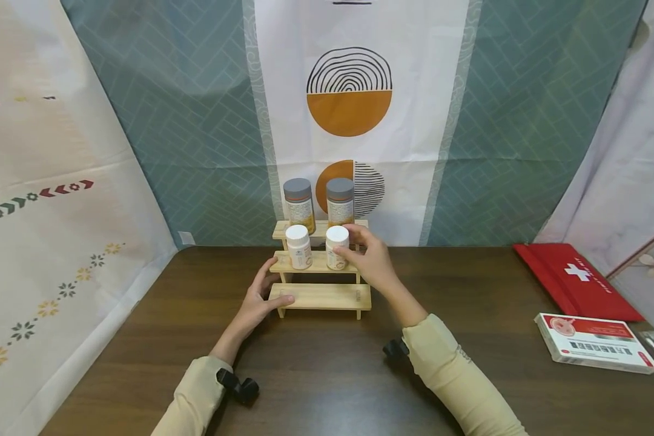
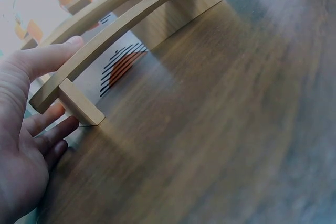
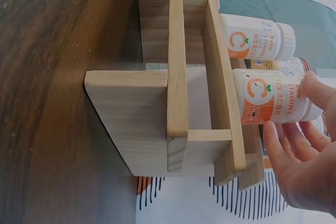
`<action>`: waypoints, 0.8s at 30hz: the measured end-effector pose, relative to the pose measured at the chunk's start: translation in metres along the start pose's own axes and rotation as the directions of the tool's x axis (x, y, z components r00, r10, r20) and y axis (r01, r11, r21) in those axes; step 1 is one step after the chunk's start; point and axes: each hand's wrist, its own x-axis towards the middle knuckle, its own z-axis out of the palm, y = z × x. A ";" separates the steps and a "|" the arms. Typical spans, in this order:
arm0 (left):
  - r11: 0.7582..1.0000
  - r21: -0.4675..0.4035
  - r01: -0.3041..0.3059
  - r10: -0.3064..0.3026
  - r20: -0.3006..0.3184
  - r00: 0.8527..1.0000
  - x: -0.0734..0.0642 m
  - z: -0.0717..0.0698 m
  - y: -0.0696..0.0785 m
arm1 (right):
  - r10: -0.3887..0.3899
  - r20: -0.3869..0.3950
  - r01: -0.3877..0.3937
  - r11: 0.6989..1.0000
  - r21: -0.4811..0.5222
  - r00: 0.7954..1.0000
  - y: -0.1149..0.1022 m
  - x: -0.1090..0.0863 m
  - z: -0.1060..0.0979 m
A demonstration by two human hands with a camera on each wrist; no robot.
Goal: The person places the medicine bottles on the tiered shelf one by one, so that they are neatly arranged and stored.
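A patterned cloth point(image 1: 49, 200) hangs at nine o'clock, beside the brown table point(image 1: 327, 375). The left hand point(image 1: 258, 300) rests against the left end of the wooden step rack point(image 1: 320, 295), at about seven o'clock from the rack's middle. Its fingers are straight and loosely spread: in the left wrist view the thumb point(image 2: 50, 56) lies along the lowest shelf edge while the other fingers reach under it beside the side board, curled round nothing.

The rack stands at the centre of the table, near the far edge, with three steps rising toward twelve o'clock. On the top step two grey-capped bottles point(image 1: 298, 204) stand upright side by side. On the middle step two white-capped bottles stand upright: the left white bottle point(image 1: 298, 246) is untouched, and the right white bottle point(image 1: 336, 247) is held by the right hand point(image 1: 372, 259). That hand comes in from four o'clock and pinches the bottle, thumb on its near side and fingers point(image 3: 278, 140) around the cap end; the right wrist view shows the bottle's base on the shelf.

Behind the rack hangs a backdrop point(image 1: 354, 97) with orange and striped circles. At three o'clock lies a red pouch point(image 1: 574, 280) with a white cross, and at four o'clock from it a flat white and red box point(image 1: 594, 342).
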 end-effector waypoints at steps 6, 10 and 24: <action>1.000 0.008 0.006 -0.006 -0.006 1.000 0.002 0.001 0.000 | 0.012 -0.007 -0.012 0.999 -0.034 1.000 0.002 0.000 0.000; 1.000 -0.001 0.010 -0.010 0.004 1.000 0.003 0.004 0.001 | 0.017 -0.022 -0.018 0.999 -0.039 1.000 0.003 -0.001 -0.003; 0.978 0.198 -0.061 0.053 0.046 0.998 -0.011 -0.008 -0.005 | 0.026 -0.017 -0.027 0.997 -0.071 1.000 0.033 -0.015 -0.033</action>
